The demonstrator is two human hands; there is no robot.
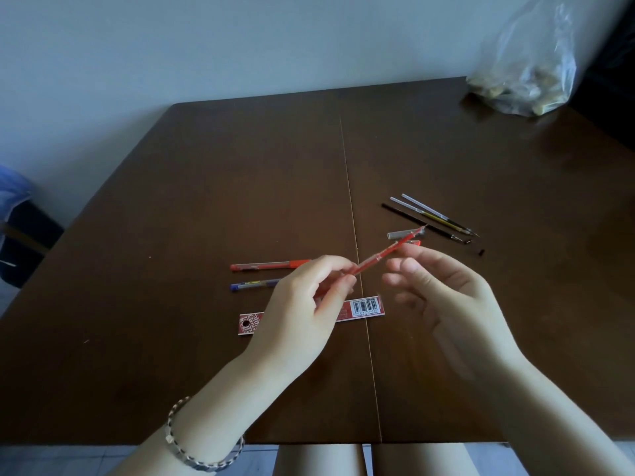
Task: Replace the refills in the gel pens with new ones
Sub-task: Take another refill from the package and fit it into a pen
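**penfan:** Refills and pens were scattered over a dark brown wooden desk with a thin seam running front to back down its middle. The left hand was pinching a red gel pen by its lower end, tip angled up and away to the right, raised above the desk. The right hand was loosely open just beside the barrel, fingers curled but not gripping anything I could make out. It was a bit blurry.

**inkdrop:** What else was lying on the desk?

**penfan:** A capped red pen and a blue pen lay flat, roughly parallel, left of the seam and partly behind the left hand. Nearer the front edge sat a red refill packet with a barcode, crossing the seam. Right of the seam was a little cluster of loose refills, two clear ones and a black one, lying side by side on a diagonal. A clear pen cap lay just in front of them.

**inkdrop:** And the room?

**penfan:** Plain pale wall behind the desk. A clear plastic bag with something yellowish inside sat at the far right corner. On the left, off the desk, was a dark bin with a blue liner. Beaded bracelet on the left wrist, too.
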